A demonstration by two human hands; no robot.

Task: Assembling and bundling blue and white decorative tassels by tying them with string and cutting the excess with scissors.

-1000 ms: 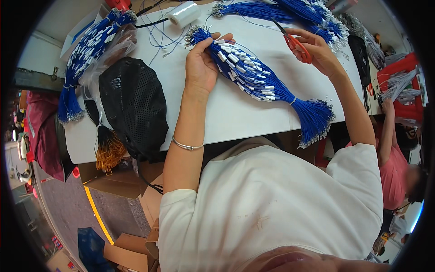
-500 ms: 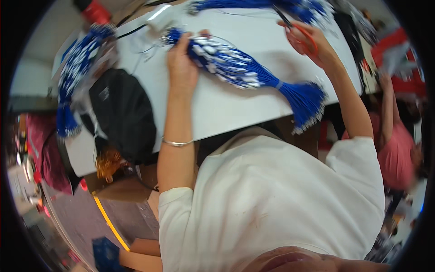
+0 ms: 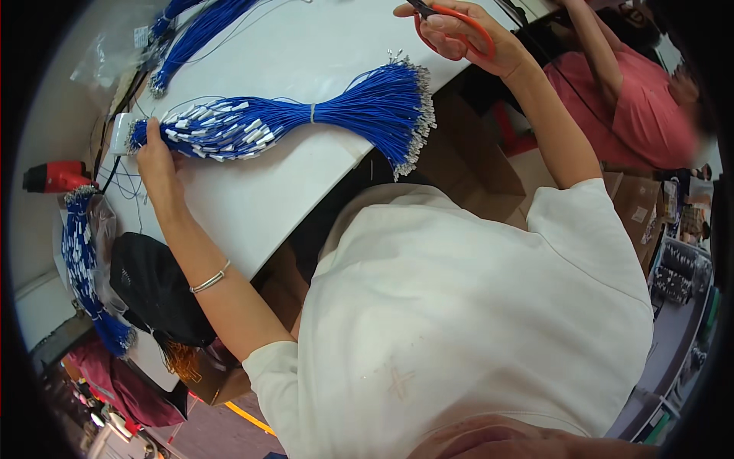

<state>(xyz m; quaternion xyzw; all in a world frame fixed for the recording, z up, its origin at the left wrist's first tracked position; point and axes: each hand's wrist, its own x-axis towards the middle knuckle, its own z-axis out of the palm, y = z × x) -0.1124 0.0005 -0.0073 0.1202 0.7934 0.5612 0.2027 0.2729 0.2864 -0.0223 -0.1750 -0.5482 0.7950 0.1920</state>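
Observation:
A long bundle of blue wires [image 3: 344, 109] lies across the white table, tied round its middle with a pale tie. White sleeves or connectors cluster along its left half, and silvery terminals fan out at its right end, past the table edge. My left hand [image 3: 158, 162] is closed round the bundle near its left end, with the fingers partly hidden behind it. Raised at the upper right, my right hand [image 3: 489, 38] holds scissors with orange handles [image 3: 488, 42], apart from the bundle. The blades are partly cut off by the upper edge.
More blue wires [image 3: 200, 44] lie on the white table [image 3: 237, 195] at the far left. A red and black heat gun [image 3: 60, 177], a bagged blue wire bundle [image 3: 80, 256] and a black bag [image 3: 153, 283] sit along the left. Another person in pink [image 3: 589, 99] is at the right.
My view has swung, so the table and bundle appear farther left and turned. The left hand still grips the bundle's left end. The scissors remain in my raised right hand.

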